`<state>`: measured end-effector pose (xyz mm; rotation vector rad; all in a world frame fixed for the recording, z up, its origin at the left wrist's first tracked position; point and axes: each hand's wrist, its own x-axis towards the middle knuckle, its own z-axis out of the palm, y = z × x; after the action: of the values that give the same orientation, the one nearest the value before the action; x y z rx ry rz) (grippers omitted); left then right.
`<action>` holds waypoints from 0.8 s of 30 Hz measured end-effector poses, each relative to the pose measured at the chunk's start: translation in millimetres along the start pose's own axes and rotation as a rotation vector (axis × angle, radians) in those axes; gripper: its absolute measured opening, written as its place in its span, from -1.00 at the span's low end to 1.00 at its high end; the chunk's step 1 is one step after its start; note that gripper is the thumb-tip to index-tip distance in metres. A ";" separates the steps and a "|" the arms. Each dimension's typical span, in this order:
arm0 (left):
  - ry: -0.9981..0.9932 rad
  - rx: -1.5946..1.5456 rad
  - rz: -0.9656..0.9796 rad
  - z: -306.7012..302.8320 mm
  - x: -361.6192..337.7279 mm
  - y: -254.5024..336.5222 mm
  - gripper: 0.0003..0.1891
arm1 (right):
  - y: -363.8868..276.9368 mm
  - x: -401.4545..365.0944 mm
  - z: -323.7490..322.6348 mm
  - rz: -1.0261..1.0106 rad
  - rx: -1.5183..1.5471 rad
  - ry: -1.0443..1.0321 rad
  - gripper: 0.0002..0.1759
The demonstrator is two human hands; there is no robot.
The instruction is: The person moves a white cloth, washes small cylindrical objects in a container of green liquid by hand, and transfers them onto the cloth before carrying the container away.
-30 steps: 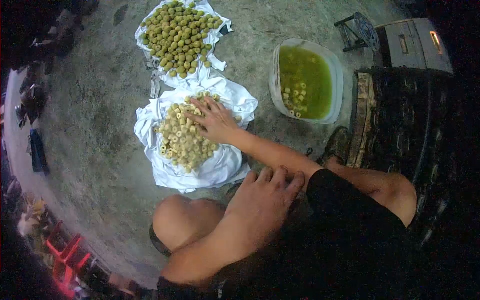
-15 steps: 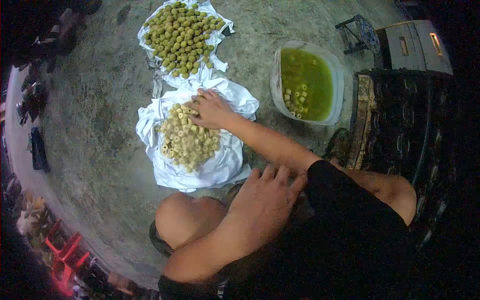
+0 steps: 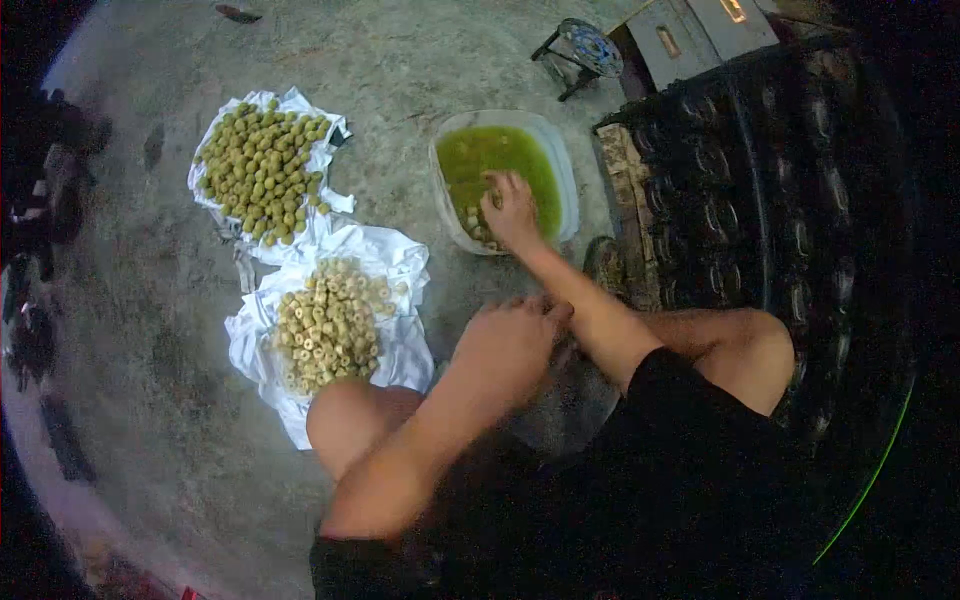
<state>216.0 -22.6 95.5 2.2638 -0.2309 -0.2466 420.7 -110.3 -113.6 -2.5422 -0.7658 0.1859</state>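
My right hand (image 3: 512, 210) is over a translucent plastic tub (image 3: 568, 170) of green liquid, fingers bent and apart, at the pale pieces near its left side. Some pale cored pieces (image 3: 476, 226) lie in that liquid. My left hand (image 3: 510, 338) hovers above my lap beside my right forearm, its fingers loosely bent and somewhat blurred; no object shows in it. Left of my hands, a heap of cream-coloured pieces with holes through them (image 3: 325, 325) lies on a white cloth (image 3: 400, 262).
Beyond it, a heap of small round green fruits (image 3: 262, 165) sits on another white cloth (image 3: 335, 130). A small stool (image 3: 588, 52) stands behind the tub. Dark crates (image 3: 700, 190) line the right side. My knee (image 3: 355, 415) overlaps the near cloth's edge.
My right hand has left the heap of pale pieces and moved right to the tub. The view has shifted right. My left hand stays over my lap.
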 end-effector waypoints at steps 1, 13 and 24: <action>-0.069 0.014 -0.003 -0.1 4.0 6.8 -0.53 | 18.3 3.6 8.0 0.035 -0.096 -0.100 -0.35; -0.034 0.106 -0.129 -4.1 -29.7 36.7 -0.49 | 45.4 6.8 33.4 -0.076 -0.220 -0.587 0.00; 1.177 -0.191 -0.669 -55.8 -194.5 24.0 -0.63 | 50.4 26.6 36.7 -0.210 -0.286 -0.669 -0.03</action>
<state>40.5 50.5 169.0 1.8635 1.1051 0.6963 457.9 -117.6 -169.7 -2.6405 -1.3822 0.9468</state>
